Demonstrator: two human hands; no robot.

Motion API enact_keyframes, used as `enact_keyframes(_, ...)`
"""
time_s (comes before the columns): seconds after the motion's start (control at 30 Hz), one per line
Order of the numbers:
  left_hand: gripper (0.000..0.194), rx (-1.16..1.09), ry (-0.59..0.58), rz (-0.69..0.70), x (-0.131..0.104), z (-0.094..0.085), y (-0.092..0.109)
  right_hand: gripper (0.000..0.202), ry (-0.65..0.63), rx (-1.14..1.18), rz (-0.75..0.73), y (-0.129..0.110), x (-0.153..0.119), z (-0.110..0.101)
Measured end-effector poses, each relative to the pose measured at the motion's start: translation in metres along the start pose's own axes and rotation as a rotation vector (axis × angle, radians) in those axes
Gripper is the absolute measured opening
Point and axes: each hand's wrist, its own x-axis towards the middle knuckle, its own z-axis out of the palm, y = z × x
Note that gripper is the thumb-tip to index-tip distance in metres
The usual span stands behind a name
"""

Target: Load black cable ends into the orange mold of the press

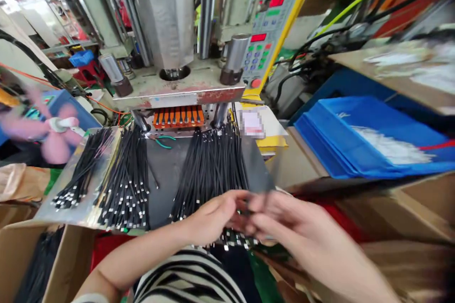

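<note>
My left hand (216, 218) and my right hand (277, 218) meet in front of my body, above the near end of a pile of black cables (213, 165). The fingers of both are curled close together around something small and dark, blurred by motion and too hidden to name. More black cables with light metal tips (130, 184) lie in a bundle to the left, and another bundle (80, 170) sits farther left. An orange fixture (177, 116) holding several dark pieces stands in the press behind the table.
Teal-handled pliers (165, 142) lie before the press (177, 92). A pink fan (59, 125) is at the left, a cardboard box (67, 255) at the lower left. Blue trays (369, 137) holding white pieces stand at the right, beyond a control panel (259, 47).
</note>
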Motion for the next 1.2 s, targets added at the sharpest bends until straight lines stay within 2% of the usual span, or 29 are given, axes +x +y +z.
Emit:
enact_keyframes(0.07,0.061,-0.231,0.107,-0.006,-0.019,-0.018,0.008,0.030,-0.168,-0.044,-0.126,-0.027,0.036,0.033)
enact_keyframes(0.13,0.048,-0.366,0.231,0.049,-0.044,-0.043,0.023,0.029,-0.234,-0.170,-0.332,-0.041,0.083,0.067)
enact_keyframes(0.2,0.036,-0.419,0.363,0.124,-0.072,-0.066,0.036,0.029,-0.298,-0.345,-0.486,-0.039,0.130,0.099)
enact_keyframes(0.23,0.032,-0.437,0.427,0.158,-0.085,-0.075,0.039,0.029,-0.335,-0.458,-0.516,-0.033,0.152,0.114)
enact_keyframes(0.3,0.025,-0.483,0.517,0.184,-0.105,-0.086,0.041,0.036,-0.358,-0.722,-0.493,-0.014,0.190,0.145)
enact_keyframes(0.37,0.021,-0.526,0.553,0.164,-0.115,-0.092,0.039,0.049,-0.307,-0.948,-0.416,0.005,0.218,0.172)
enact_keyframes(0.43,0.020,-0.529,0.559,0.149,-0.117,-0.095,0.035,0.054,-0.268,-1.087,-0.345,0.017,0.235,0.192)
enact_keyframes(0.5,0.021,-0.498,0.542,0.148,-0.116,-0.097,0.032,0.047,-0.266,-1.166,-0.330,0.022,0.240,0.203)
enact_keyframes(0.57,0.022,-0.473,0.500,0.150,-0.116,-0.100,0.030,0.041,-0.263,-1.201,-0.353,0.022,0.235,0.201)
enact_keyframes(0.67,0.021,-0.432,0.450,0.116,-0.118,-0.103,0.026,0.038,-0.222,-1.068,-0.295,0.022,0.208,0.176)
enact_keyframes(0.8,0.023,-0.333,0.438,0.031,-0.118,-0.103,0.020,0.038,-0.127,-0.589,-0.160,0.018,0.144,0.121)
enact_keyframes(0.9,0.024,-0.304,0.385,-0.019,-0.111,-0.100,0.021,0.033,-0.063,-0.457,-0.197,0.008,0.094,0.094)
enact_keyframes(0.97,0.024,-0.294,0.353,-0.046,-0.105,-0.097,0.023,0.023,-0.055,-0.501,-0.270,0.003,0.069,0.091)
enact_keyframes(1.03,0.023,-0.284,0.345,-0.069,-0.100,-0.092,0.024,0.020,-0.046,-0.577,-0.372,0.004,0.054,0.096)
enact_keyframes(1.13,0.021,-0.262,0.355,-0.078,-0.093,-0.086,0.022,0.029,-0.036,-0.684,-0.490,0.014,0.048,0.108)
enact_keyframes(1.2,0.020,-0.266,0.372,-0.080,-0.090,-0.082,0.019,0.033,-0.023,-0.755,-0.518,0.022,0.048,0.111)
